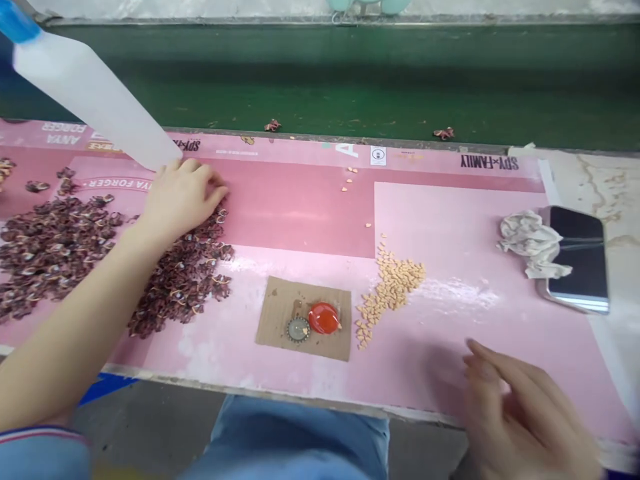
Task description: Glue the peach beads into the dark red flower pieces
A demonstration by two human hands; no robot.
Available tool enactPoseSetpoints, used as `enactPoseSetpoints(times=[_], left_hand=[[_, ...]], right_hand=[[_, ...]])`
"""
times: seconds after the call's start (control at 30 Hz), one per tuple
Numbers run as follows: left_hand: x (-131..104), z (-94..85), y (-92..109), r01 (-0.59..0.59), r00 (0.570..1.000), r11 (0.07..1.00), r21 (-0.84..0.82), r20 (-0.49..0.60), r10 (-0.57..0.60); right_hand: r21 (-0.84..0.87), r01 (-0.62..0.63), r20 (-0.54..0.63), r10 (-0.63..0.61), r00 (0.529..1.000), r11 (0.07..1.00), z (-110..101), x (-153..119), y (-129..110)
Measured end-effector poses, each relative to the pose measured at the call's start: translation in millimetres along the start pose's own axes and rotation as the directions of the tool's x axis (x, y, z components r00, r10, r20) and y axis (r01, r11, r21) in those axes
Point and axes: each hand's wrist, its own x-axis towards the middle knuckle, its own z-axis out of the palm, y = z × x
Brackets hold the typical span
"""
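Note:
My left hand (183, 197) rests at the upper edge of a pile of small dark maroon pieces (183, 280), its fingers bent; whatever they hold is hidden. My right hand (520, 407) hovers over the front right of the pink mat (310, 220), slightly blurred, its fingers curled and the fingertips hard to make out. Between the hands lies a cardboard piece (280, 300) bearing a red round object (325, 318) and a metal bottle cap (299, 329). Just right of the cardboard is a heap of small tan pieces (395, 283).
Another pile of dark pieces (55, 240) spreads at the left. A white bottle with a blue cap (95, 93) slants in from the upper left. Crumpled tissue (533, 240) lies on a phone (583, 257) at the right. A green belt (350, 80) runs behind the mat.

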Motion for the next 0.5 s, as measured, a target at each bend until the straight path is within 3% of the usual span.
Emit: enactPoseSetpoints(times=[0.13,0.23,0.4,0.5], left_hand=[[-11,12.6,-8,0.029,0.994,1.000,0.005,-0.101,-0.028],[-13,11.6,-7,0.022,0.989,0.999,-0.024,-0.146,-0.025],[-31,-0.1,3,-0.078,0.960,0.995,-0.060,-0.275,0.059],[-53,-4.7,9,-0.205,0.929,0.978,-0.049,-0.324,0.178]], right_hand=[[-0.028,0.160,0.236,-0.149,0.960,0.987,12,26,-21],[-0.036,0.200,0.383,-0.171,0.908,0.979,15,29,-27],[-0.085,0.209,0.448,-0.150,0.881,0.974,26,26,-30],[-0.110,0.228,0.464,-0.153,0.872,0.967,34,30,-35]])
